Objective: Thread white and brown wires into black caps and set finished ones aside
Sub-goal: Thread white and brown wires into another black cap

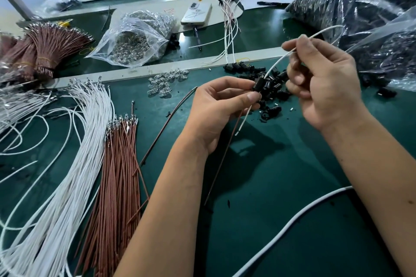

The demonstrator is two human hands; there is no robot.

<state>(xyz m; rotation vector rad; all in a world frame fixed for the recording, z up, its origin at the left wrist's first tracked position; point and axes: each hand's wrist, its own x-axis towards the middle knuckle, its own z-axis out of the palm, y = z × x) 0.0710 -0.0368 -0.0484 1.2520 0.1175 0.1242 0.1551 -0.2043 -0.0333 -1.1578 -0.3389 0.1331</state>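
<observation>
The left hand [221, 105] pinches a black cap [261, 84] between thumb and fingertips, above the green tabletop [281, 186]. A white wire [278, 63] runs through the cap; its upper length passes into the right hand [324, 83], whose grip is closed on it just above the cap. A brown wire [222, 159] hangs below the left grip. Loose black caps [275, 94] lie just behind

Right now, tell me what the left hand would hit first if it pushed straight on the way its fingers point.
The left hand, pinching a black cap, points right and slightly away. First in that line is probably the loose pile of black caps just beyond its fingertips, then the right hand; depth is unclear.
</observation>
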